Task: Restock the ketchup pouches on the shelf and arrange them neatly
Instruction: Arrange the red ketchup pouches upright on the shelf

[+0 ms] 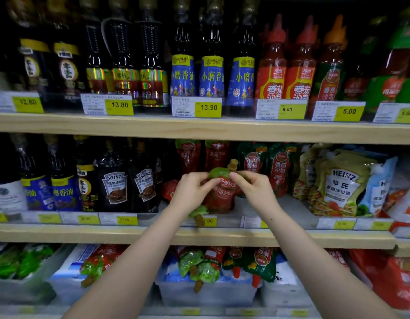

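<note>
Head view: both hands grasp one ketchup pouch (222,192) at its green top corners, left hand (192,192) pinching at 9 o'clock of the brown cap, right hand (252,188) at 3 o'clock. Pouch stands upright on the middle shelf (291,238), front of centre. A second pouch (200,214) lies tipped over at 7 o'clock of it, cap over the shelf lip. Further upright pouches (278,171) stand at 1 o'clock; Heinz bottles (142,180) at 9 o'clock

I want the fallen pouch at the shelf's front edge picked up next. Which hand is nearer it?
Left. The left hand is just above the fallen pouch; the right hand is farther right.
</note>
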Available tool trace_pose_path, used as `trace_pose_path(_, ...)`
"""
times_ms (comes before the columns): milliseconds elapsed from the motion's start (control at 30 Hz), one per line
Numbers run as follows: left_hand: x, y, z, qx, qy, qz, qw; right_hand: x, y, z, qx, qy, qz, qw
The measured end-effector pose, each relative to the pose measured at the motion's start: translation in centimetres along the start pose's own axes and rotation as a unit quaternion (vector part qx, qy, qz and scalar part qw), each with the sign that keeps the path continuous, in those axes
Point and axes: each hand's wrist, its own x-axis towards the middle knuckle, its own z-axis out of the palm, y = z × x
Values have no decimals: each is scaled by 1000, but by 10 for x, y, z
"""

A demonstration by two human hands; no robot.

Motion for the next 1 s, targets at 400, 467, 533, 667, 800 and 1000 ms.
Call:
trace_pose_path(400, 21, -52, 8, -39, -124, -53, 990, 13, 11, 41, 73, 142, 136, 978)
trace_pose_path(467, 23, -53, 7, -1, -138, -44, 989, 14, 12, 41, 66, 150, 154, 974)
trace_pose_path(533, 25, -53, 7, 7, -146, -52, 988, 18, 10, 41, 46, 162, 164, 972)
trace_pose_path(667, 23, -49, 12, -12, -157, -57, 986, 30, 6, 35, 20, 175, 173, 969)
trace_pose_path(800, 12, -59, 7, 14, -150, -7, 989, 24, 13, 32, 46, 127, 163, 977)
trace_pose_path(1000, -31, -82, -29, 198, -140, 79, 967, -9, 28, 27, -128, 81, 176, 973)
